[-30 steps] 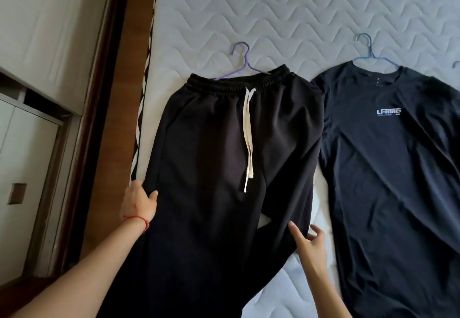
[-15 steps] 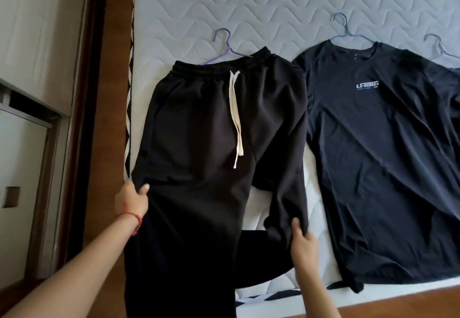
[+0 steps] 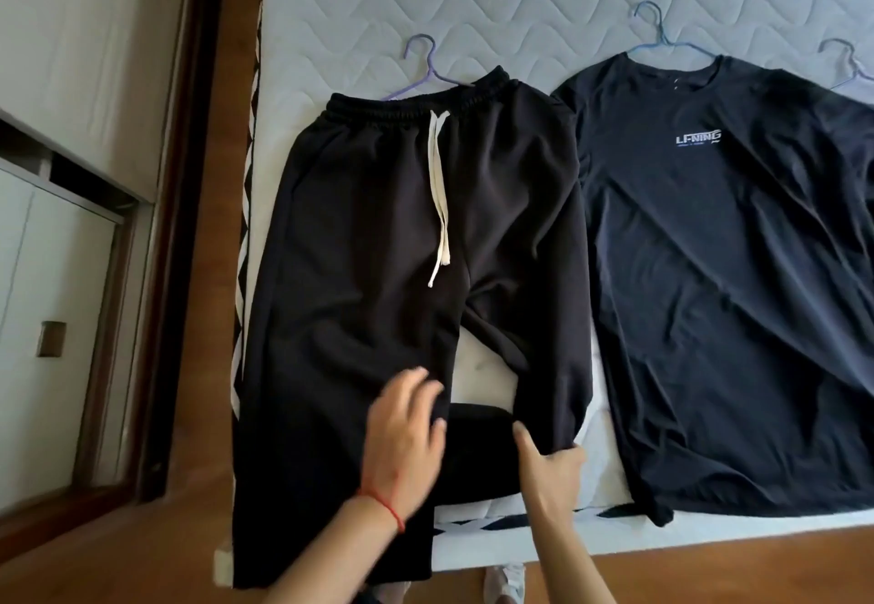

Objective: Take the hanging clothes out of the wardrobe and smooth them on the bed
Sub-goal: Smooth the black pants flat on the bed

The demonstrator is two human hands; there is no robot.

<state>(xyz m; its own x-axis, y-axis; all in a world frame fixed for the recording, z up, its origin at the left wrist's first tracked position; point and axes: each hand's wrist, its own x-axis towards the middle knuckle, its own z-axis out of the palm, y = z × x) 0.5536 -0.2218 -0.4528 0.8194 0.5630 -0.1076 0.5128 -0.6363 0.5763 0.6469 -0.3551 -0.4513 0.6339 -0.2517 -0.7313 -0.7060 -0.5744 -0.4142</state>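
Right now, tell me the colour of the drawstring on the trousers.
Cream, off-white. The drawstring hangs down the black trousers, clearest in the head view.

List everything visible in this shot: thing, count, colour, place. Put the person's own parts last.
sweatpants: 1, black, flat on the mattress, left of the T-shirt, legs hanging over the near edge
drawstring: 1, cream, hanging from the waistband
T-shirt: 1, dark navy with a pale chest logo, flat on the right
purple hanger: 1, under the waistband
blue hanger: 1, in the T-shirt's neck
third hanger: 1, pale, at the right edge
mattress: 1, light grey, quilted
wardrobe: 1, pale doors, far left
shoe: 1, white, on the floor
red string: 1, on the left wrist
left hand: flat on the left trouser leg
right hand: grip on the right trouser leg's hem
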